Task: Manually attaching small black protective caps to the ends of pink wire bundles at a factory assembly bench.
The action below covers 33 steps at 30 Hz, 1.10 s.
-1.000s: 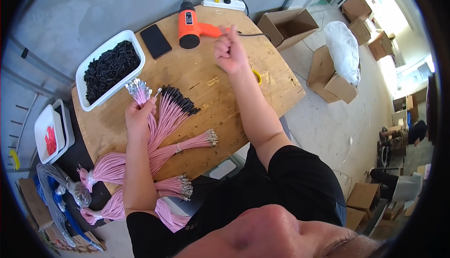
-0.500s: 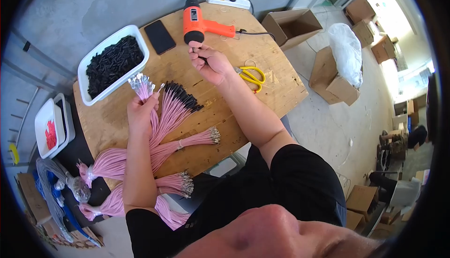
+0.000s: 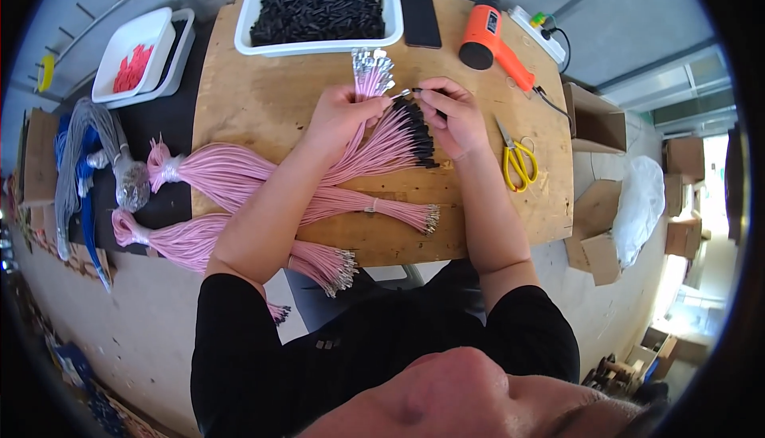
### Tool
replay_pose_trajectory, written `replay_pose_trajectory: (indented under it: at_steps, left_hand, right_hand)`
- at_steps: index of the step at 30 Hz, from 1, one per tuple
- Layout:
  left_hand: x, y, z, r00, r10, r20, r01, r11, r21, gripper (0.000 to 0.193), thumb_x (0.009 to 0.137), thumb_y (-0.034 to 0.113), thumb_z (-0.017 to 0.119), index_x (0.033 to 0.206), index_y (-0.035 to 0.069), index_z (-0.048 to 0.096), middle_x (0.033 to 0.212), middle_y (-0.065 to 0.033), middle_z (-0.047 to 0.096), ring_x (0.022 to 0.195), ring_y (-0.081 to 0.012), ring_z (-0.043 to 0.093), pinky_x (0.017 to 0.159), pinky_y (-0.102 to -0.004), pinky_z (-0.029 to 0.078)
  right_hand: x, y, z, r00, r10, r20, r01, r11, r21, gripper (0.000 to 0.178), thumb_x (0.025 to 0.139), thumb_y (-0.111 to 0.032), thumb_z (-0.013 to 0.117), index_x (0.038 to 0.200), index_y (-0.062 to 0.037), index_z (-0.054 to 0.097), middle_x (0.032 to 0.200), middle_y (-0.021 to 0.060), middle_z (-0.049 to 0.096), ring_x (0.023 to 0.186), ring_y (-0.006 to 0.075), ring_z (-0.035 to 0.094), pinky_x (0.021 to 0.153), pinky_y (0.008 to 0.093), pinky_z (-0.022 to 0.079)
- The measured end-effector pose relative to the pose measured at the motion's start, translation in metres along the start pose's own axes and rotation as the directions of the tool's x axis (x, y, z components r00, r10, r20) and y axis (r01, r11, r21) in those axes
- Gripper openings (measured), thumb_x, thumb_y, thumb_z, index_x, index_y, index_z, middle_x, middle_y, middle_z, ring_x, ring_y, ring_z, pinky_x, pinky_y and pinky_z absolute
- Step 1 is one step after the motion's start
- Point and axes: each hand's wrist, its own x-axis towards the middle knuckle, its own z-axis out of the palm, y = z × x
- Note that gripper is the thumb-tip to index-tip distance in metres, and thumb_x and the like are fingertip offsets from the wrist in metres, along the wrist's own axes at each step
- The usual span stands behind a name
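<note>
My left hand (image 3: pixel 339 123) is closed round a bunch of pink wires (image 3: pixel 368 84), their silvery metal terminals fanned out above the fist. One wire end sticks out sideways from its thumb and finger. Just right of that end, my right hand (image 3: pixel 458 119) pinches a small black sleeve (image 3: pixel 417 91), which is close to the wire tip; whether they touch I cannot tell. Below the hands lie pink wires whose ends carry black sleeves (image 3: pixel 422 139). Behind, a white tray (image 3: pixel 319 48) holds a heap of loose black sleeves (image 3: pixel 319 12).
Tied pink wire bundles (image 3: pixel 231 171) cross the table's left side. An orange heat gun (image 3: pixel 482 36), a dark phone (image 3: pixel 421 20), yellow-handled scissors (image 3: pixel 518 163) and a white power strip (image 3: pixel 535 36) lie on the right. Left are grey cables (image 3: pixel 92 135) and a tray with red pieces (image 3: pixel 151 72).
The view has swung, so the table sits more squarely ahead. My right hand has come from beside the heat gun to the wire tip at my left hand, which keeps its wires.
</note>
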Motion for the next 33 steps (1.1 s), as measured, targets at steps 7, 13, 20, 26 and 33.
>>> replay_pose_trajectory:
  at_steps: [7, 13, 20, 26, 33]
  left_hand:
    - [-0.005, 0.003, 0.001, 1.000, 0.015, -0.001, -0.015, 1.000, 0.027, 0.010, 0.086, 0.007, 0.074, 0.090, 0.001, 0.069, 0.075, -0.0012, 0.063, 0.066, -0.0071, 0.054, 0.060, -0.0225, 0.041]
    - [-0.006, 0.005, 0.003, 1.000, 0.006, -0.022, -0.004, 0.996, 0.093, 0.009, 0.086, 0.006, 0.073, 0.092, 0.000, 0.069, 0.078, -0.0010, 0.064, 0.067, -0.0063, 0.054, 0.061, -0.0224, 0.042]
    - [-0.006, 0.003, 0.004, 0.998, 0.051, 0.019, -0.053, 0.992, 0.119, 0.009, 0.087, 0.005, 0.073, 0.093, -0.001, 0.071, 0.081, -0.0009, 0.067, 0.070, -0.0052, 0.055, 0.062, -0.0226, 0.044]
    - [-0.005, 0.004, 0.000, 0.999, 0.031, 0.037, -0.037, 0.979, 0.200, 0.013, 0.085, 0.010, 0.075, 0.090, -0.002, 0.072, 0.078, 0.0000, 0.067, 0.068, -0.0052, 0.055, 0.062, -0.0236, 0.046]
    - [-0.007, 0.007, 0.001, 0.998, 0.033, 0.051, -0.044, 0.970, 0.239, 0.015, 0.085, 0.011, 0.076, 0.090, -0.002, 0.073, 0.077, 0.0001, 0.067, 0.068, -0.0047, 0.055, 0.062, -0.0237, 0.046]
  right_hand:
    - [-0.004, 0.004, 0.005, 0.999, -0.036, -0.015, 0.036, 0.998, -0.045, 0.016, 0.087, 0.008, 0.064, 0.102, 0.0023, 0.066, 0.088, 0.0081, 0.066, 0.059, 0.0042, 0.045, 0.046, 0.0176, 0.029]
    - [-0.007, 0.002, 0.009, 0.998, -0.063, -0.023, 0.061, 0.994, -0.094, 0.016, 0.087, 0.006, 0.066, 0.102, 0.0021, 0.066, 0.085, 0.0071, 0.067, 0.058, 0.0039, 0.044, 0.047, 0.0171, 0.029]
    - [-0.007, 0.001, 0.004, 0.996, -0.088, -0.022, 0.084, 0.988, -0.127, 0.018, 0.087, 0.006, 0.067, 0.105, 0.0027, 0.068, 0.087, 0.0073, 0.068, 0.060, 0.0048, 0.046, 0.051, 0.0177, 0.032]
    - [-0.008, -0.004, 0.009, 0.995, -0.100, -0.015, 0.098, 0.988, -0.116, 0.017, 0.088, 0.005, 0.066, 0.105, 0.0025, 0.069, 0.083, 0.0046, 0.065, 0.061, 0.0062, 0.046, 0.052, 0.0184, 0.033]
    - [-0.007, -0.002, 0.004, 0.995, -0.095, 0.022, 0.097, 0.989, -0.109, 0.014, 0.090, 0.002, 0.065, 0.104, 0.0030, 0.067, 0.085, 0.0056, 0.066, 0.061, 0.0062, 0.046, 0.052, 0.0186, 0.033]
